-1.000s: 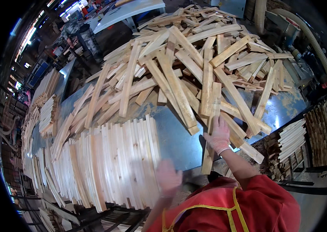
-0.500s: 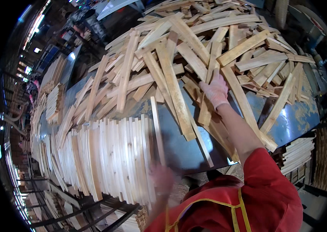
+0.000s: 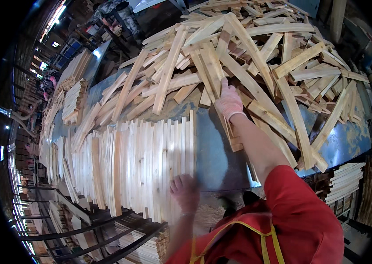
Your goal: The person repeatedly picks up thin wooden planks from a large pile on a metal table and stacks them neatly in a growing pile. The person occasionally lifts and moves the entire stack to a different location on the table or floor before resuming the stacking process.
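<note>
My gloved right hand (image 3: 230, 103) is closed around a pale wooden slat (image 3: 213, 70) at the near edge of a loose heap, its index finger lying along the wood. My left hand (image 3: 185, 191) is at the right end of a row of upright slats (image 3: 144, 167), standing side by side. Its fingers bend over the near part of the end slat (image 3: 192, 141); the thumb is hidden. Other slats (image 3: 263, 110) cross at angles just right of my right hand.
The large heap of slats (image 3: 300, 57) covers the far side of the metal table (image 3: 216, 167). Stacked slats (image 3: 74, 103) stand at the left. More stacks (image 3: 346, 180) are below the table at the right. A person in patterned clothing (image 3: 122, 20) is at the far left.
The leaning slat near my left hand now stands against the row's end. My right hand has moved left to another slat. The whole view has shifted.
</note>
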